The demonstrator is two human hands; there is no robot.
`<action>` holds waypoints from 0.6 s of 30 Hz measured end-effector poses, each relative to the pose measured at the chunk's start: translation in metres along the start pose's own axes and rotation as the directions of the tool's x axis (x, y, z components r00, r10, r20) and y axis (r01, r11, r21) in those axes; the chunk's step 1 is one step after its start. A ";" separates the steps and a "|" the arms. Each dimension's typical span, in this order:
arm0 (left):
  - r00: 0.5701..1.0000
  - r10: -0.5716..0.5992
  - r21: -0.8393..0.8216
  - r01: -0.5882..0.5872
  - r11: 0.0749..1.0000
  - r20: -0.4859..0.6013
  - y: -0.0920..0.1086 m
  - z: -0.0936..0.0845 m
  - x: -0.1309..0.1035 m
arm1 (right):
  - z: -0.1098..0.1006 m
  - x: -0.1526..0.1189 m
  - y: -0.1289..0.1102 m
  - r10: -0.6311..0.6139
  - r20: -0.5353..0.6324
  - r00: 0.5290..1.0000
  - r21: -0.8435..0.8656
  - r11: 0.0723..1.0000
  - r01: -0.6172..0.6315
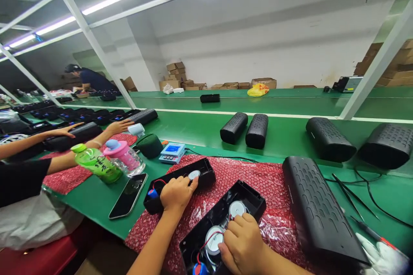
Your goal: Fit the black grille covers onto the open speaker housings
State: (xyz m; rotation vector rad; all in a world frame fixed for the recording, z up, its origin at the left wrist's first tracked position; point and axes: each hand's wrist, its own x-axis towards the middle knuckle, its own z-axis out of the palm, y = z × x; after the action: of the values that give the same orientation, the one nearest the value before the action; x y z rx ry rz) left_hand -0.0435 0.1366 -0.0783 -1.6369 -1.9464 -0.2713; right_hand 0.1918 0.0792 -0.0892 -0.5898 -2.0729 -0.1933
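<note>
Two open black speaker housings lie on red bubble wrap [274,223] in front of me. My left hand [177,192] is closed over the near wall of the left speaker housing [206,174], its thumb by a round white driver [194,175]. A blue part [152,193] with a red wire sits at that housing's left end. My right hand [243,240] is curled over the edge of the nearer speaker housing [200,227], beside an upper driver [237,209] and a lower driver [213,240]. Its fingertips are partly hidden. A blue part [200,269] with red wire shows at the bottom.
A perforated black speaker cover [319,206] lies at right, near tweezers [350,195] and a white glove [383,258]. Several speakers stand beyond. At left are a phone [128,195], a green bottle [97,163], a pink-lidded cup [125,157], a blue-screened device [172,152] and a co-worker's arms [64,154].
</note>
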 end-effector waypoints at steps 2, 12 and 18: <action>1.000 0.006 0.007 -0.006 1.000 0.001 0.000 0.000 -0.003 | 0.000 0.000 -0.001 0.012 0.006 1.000 -0.006 1.000 -0.012; 0.998 0.059 0.026 -0.059 0.998 0.027 0.000 -0.003 -0.016 | 0.002 -0.004 0.001 0.015 0.013 1.000 -0.004 1.000 -0.015; 0.996 0.075 0.021 -0.076 0.997 0.043 0.005 -0.007 -0.025 | 0.000 -0.009 -0.002 0.039 0.015 0.999 0.000 0.999 -0.039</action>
State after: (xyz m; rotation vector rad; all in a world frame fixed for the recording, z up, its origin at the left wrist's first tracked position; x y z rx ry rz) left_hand -0.0343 0.1131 -0.0877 -1.7103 -1.9063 -0.1864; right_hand 0.1945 0.0742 -0.0971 -0.6329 -2.0744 -0.1658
